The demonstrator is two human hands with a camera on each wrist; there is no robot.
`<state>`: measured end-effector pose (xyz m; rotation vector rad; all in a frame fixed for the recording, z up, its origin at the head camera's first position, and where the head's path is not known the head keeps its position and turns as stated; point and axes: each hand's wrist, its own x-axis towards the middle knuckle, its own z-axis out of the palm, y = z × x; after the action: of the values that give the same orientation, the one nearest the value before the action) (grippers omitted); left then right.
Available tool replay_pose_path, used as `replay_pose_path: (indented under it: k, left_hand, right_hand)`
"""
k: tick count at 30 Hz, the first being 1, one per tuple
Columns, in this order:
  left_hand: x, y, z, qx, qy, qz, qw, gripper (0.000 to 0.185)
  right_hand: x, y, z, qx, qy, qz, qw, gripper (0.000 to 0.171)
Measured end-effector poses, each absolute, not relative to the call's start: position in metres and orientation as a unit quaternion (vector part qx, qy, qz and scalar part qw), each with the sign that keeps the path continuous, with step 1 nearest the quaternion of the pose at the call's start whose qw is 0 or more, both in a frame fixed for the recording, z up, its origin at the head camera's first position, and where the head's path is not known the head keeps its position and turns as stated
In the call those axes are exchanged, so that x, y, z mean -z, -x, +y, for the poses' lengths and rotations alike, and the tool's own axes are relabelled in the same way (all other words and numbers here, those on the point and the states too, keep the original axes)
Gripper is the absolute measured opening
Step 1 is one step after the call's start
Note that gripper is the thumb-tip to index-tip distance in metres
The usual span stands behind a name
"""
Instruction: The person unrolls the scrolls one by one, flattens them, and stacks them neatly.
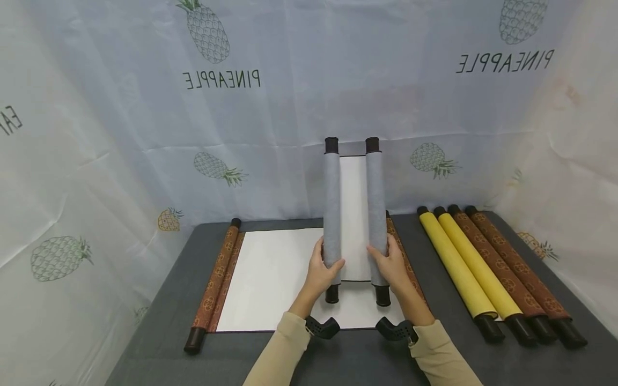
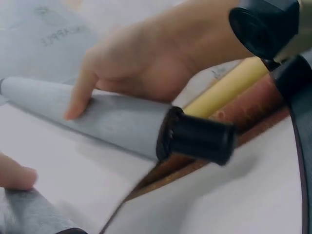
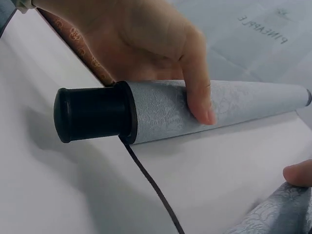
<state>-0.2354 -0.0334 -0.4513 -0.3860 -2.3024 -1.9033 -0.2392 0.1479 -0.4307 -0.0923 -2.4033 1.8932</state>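
Note:
A grey-blue hanging scroll (image 1: 354, 214) with black end knobs is held up, partly unrolled, a strip of white paper showing between its two rolls. My left hand (image 1: 321, 273) grips the left roll (image 1: 332, 209) near its lower end, thumb across the front. On the right roll (image 3: 161, 109), my right hand (image 1: 393, 265) has the same grip, the thumb lying over the patterned backing. Behind and below them, a brown-patterned scroll (image 1: 270, 279) lies spread on the table, its white sheet partly covered by the held scroll and my hands.
Two yellow scrolls (image 1: 456, 262) and two rolled brown scrolls (image 1: 521, 262) lie side by side at the right of the dark grey table (image 1: 159, 332). A pale curtain (image 1: 289, 107) printed with pineapples hangs behind and along both sides.

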Motion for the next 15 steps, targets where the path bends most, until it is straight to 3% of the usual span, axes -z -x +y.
replay_pose_path:
  k: [6,15]
  left_hand:
    - [0.455,0.232,-0.023,0.64,0.137,-0.755,0.038,0.077]
    - [0.459,0.228,-0.014,0.638,0.062,-0.761,0.096,0.074]
  right_hand:
    - [0.434,0.238,0.145,-0.622,0.025,-0.78,0.068,0.057]
    - [0.439,0.237,0.138,-0.624,0.042,-0.776,0.081,0.054]
